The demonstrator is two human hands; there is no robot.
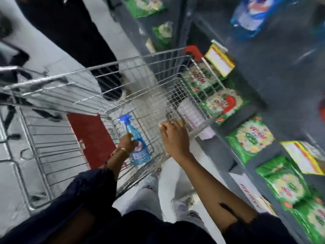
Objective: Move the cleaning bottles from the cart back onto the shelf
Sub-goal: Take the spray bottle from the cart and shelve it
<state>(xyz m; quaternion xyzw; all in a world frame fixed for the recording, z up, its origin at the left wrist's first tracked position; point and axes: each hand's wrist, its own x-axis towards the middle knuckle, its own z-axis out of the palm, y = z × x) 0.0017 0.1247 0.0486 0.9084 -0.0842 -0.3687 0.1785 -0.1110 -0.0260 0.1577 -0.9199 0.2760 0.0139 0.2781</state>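
Observation:
A blue spray bottle (139,147) with a blue trigger head stands inside the wire cart (123,67), near its close end. My left hand (127,142) is closed around the bottle's neck. My right hand (173,136) reaches into the cart's right side, fingers curled over something yellow by a white cylindrical bottle (190,113) lying against the cart's wire wall. Whether the right hand grips it is unclear. The grey shelf (263,81) runs along the right of the cart.
Green detergent bags (249,138) and yellow price tags (219,59) line the lower shelf. A blue bottle (253,13) stands on a higher shelf. A person in dark clothing (73,32) stands beyond the cart. A red mat (91,136) lies on the floor below.

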